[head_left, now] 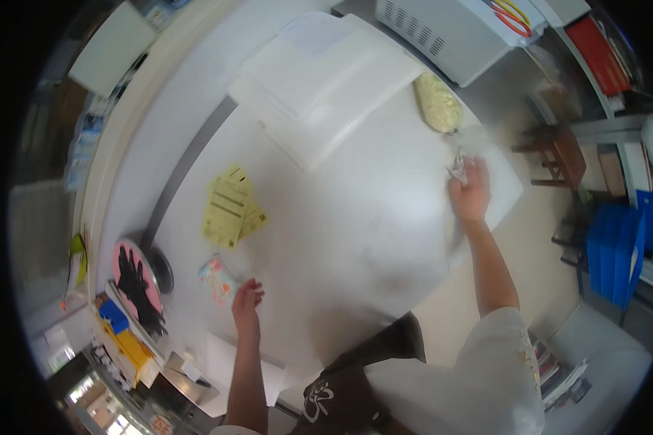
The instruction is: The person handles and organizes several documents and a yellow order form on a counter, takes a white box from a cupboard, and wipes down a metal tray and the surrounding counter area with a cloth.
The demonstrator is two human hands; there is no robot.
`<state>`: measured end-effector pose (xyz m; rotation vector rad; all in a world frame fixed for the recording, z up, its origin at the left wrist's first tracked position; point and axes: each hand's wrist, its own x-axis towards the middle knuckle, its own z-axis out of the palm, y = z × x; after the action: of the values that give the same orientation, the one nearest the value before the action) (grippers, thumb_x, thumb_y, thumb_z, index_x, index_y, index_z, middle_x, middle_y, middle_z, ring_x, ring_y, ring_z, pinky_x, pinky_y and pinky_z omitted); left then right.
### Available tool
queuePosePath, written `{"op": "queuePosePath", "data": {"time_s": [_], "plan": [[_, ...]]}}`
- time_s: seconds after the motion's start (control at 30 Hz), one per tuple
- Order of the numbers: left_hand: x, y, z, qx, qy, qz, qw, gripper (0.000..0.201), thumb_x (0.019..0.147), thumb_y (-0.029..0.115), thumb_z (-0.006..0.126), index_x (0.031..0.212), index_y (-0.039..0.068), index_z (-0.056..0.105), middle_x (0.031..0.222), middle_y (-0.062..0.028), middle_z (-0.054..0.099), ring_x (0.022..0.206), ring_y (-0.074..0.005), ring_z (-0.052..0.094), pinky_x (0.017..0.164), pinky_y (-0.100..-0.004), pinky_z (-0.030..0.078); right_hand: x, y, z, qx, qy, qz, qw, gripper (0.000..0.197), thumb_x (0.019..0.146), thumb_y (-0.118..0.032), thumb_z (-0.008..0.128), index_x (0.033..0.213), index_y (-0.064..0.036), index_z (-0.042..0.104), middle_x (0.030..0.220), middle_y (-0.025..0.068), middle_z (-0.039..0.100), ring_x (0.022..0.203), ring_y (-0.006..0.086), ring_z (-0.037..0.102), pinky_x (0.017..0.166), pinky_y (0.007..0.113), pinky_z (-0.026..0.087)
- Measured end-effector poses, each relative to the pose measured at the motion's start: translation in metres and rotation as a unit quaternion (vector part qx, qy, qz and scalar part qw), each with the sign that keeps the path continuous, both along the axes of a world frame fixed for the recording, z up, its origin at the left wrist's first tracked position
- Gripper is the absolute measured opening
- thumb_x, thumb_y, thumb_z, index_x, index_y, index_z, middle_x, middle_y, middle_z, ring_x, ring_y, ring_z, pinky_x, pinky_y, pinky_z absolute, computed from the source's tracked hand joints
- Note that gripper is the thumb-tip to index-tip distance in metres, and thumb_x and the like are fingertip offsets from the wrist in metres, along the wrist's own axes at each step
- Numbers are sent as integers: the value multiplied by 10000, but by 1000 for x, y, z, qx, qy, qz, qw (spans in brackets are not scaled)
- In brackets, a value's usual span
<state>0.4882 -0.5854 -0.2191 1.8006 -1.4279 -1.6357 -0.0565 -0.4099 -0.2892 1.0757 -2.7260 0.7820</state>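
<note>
At the right side of the white table (370, 239), my right hand (473, 194) is closed on a crumpled white wad (458, 168), which looks like tissue. Just beyond it lies a clear plastic bag of pale yellow pieces (437, 103). My left hand (247, 296) hovers over the left part of the table, fingers loosely bent and apart, holding nothing. Close beside it is a small soft pack with a floral print (216, 280). Several yellow printed slips (228, 206) lie overlapping farther off.
Translucent white plastic sheets or lids (326, 80) cover the far side, near a grey machine (442, 36). At left a black glove (134, 283) rests on a pink round surface (154, 290). Beyond the table's right edge stand a brown stool (562, 159) and blue file holders (615, 254).
</note>
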Motion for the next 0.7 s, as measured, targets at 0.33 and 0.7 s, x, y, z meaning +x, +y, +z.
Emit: {"op": "queuePosePath", "data": {"time_s": [0.33, 0.7], "plan": [[140, 253, -11, 19, -108, 158, 981, 262, 974, 119, 540, 1192, 14, 640, 1044, -83, 709, 885, -163, 662, 802, -290, 512, 273, -72, -8, -6, -78, 339, 938, 616, 736, -175, 722, 1332, -91, 588, 1449, 210, 496, 1349, 429, 442, 1105, 539, 376], [286, 338, -75, 77, 13, 769, 635, 774, 853, 588, 698, 1383, 73, 468, 1333, -120, 494, 1193, -236, 474, 913, -426, 463, 470, 52, 20, 72, -150, 794, 585, 486, 760, -154, 691, 1231, -63, 613, 1418, 140, 506, 1318, 358, 467, 1092, 498, 408]]}}
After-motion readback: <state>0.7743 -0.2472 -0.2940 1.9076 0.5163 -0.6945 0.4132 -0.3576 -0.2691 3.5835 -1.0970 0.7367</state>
